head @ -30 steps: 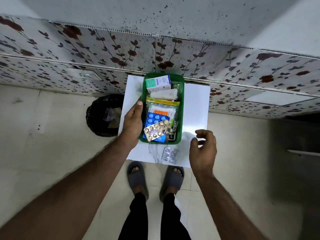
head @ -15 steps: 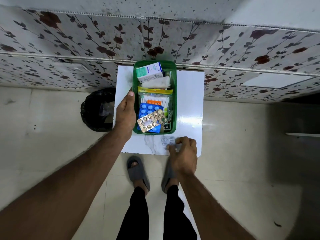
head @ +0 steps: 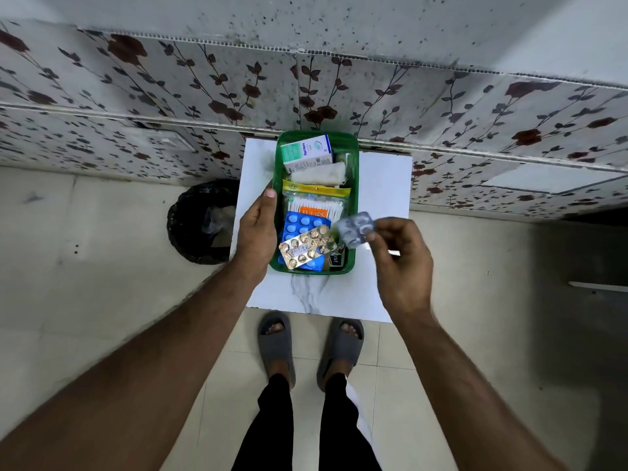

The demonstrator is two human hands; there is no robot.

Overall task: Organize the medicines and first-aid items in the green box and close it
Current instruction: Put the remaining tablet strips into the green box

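Note:
An open green box point(head: 353, 185) stands on a small white table point(head: 384, 185) against the wall. Inside lie a green-and-white carton point(head: 307, 153), a white gauze roll point(head: 319, 176), a cotton-swab pack point(head: 316, 205), a blue blister strip point(head: 300, 224) and a gold blister strip point(head: 307, 246). My left hand point(head: 256, 229) grips the box's left wall. My right hand point(head: 399, 260) pinches a silver blister strip point(head: 355, 228) above the box's right rim. No lid is visible.
A black bin point(head: 200, 222) with a bag liner stands on the floor left of the table. A flowered tile wall point(head: 475, 107) rises right behind the table. My feet in grey slippers point(head: 275, 345) stand at the table's near edge.
My right hand picked the silver blister strip off the table's near edge and raised it to the box's right rim. My left hand stayed on the box's left wall.

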